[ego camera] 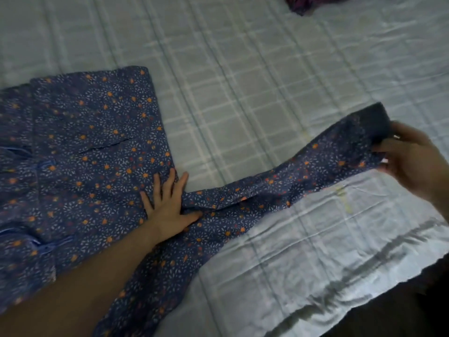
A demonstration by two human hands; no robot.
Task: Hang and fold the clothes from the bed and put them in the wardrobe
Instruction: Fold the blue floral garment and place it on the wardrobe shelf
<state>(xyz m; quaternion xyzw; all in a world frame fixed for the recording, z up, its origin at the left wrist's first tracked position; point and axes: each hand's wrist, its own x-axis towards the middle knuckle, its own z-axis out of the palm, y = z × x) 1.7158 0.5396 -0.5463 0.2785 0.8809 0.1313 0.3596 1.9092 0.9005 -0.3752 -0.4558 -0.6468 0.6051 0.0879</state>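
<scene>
A dark blue shirt (92, 152) with small orange and white flowers lies spread on the bed, filling the left half of the view. My left hand (167, 203) presses flat on it, fingers spread, where the sleeve meets the body. The long sleeve (291, 181) stretches out to the right, lifted a little off the sheet. My right hand (410, 156) grips the dark cuff at the sleeve's end, at the right edge of the view.
A pale green checked bedsheet (243, 81) covers the bed. A purple garment (306, 3) lies bunched at the top edge. The bed's near edge (364, 300) runs diagonally at the lower right, with dark floor beyond it.
</scene>
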